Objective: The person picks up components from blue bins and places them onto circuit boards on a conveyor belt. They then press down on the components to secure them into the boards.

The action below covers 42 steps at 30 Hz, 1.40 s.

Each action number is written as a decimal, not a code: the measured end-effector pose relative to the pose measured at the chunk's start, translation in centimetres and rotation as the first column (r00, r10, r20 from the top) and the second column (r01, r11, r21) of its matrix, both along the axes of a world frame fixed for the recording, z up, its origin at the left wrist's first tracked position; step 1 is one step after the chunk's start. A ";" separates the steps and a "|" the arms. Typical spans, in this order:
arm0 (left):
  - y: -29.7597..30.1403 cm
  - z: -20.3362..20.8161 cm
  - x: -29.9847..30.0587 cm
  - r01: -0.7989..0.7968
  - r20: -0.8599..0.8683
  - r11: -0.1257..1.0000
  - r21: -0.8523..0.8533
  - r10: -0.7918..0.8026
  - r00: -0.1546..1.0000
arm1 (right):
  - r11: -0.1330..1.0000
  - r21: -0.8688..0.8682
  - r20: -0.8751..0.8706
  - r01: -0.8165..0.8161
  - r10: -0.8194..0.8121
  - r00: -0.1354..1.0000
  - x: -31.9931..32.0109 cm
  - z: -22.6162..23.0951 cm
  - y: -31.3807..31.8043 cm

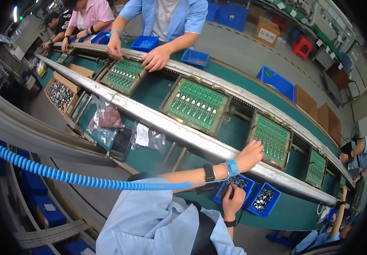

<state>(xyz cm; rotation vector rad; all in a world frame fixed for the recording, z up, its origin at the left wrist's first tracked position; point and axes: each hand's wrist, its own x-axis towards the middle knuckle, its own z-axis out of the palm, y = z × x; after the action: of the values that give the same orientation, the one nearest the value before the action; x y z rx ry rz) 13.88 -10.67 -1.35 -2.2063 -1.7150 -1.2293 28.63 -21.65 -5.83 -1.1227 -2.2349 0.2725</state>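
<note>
A green rectangular circuit board [276, 135], set in a dark metal frame, lies flat between the conveyor's two silvery rails, ahead and to the right of the wearer. Its upper edge slopes down to the right, roughly in line with the rails, and its rows of small parts slant the same way; the fisheye bend leaves it unclear which side is longer.

The left hand [250, 155] reaches over the near rail [192, 136] to the board's near left part, fingers bunched and pointing away from the wearer; whether they pinch a part cannot be told. A light blue wristband [232, 168] on that wrist joins a blue coiled cord [86, 179] stretching leftward.

The right hand [233, 199] dips curled fingers into a blue plastic tray of dark small components [248, 192]; its grip is hidden. Just beside it sits a blue plastic tray of black and silvery parts [273, 207].

Farther left along the conveyor lies another framed green board [197, 104], and beyond that, a co-worker's hands [156, 58] work at a third.
</note>
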 end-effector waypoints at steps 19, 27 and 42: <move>6.0 -0.5 10.3 0.149 0.022 0.987 -0.060 -0.148 0.989 | 0.998 0.002 -0.050 0.058 -0.058 0.997 2.6 -4.6 1.1; -0.2 -0.1 1.6 0.424 0.322 0.827 -0.369 -0.314 0.893 | 0.969 0.025 -0.165 0.246 -0.239 0.957 4.7 -0.3 6.6; -3.9 -11.4 2.1 0.260 -0.089 0.844 -0.469 -0.338 0.937 | 0.925 -0.338 -0.643 0.171 -0.360 0.676 8.2 3.7 16.5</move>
<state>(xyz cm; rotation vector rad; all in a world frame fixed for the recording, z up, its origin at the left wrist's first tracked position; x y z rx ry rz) 16.01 -14.61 -12.70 -2.8435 -1.7734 -0.6950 36.84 -5.18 -2.17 -1.2009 -1.3592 0.7412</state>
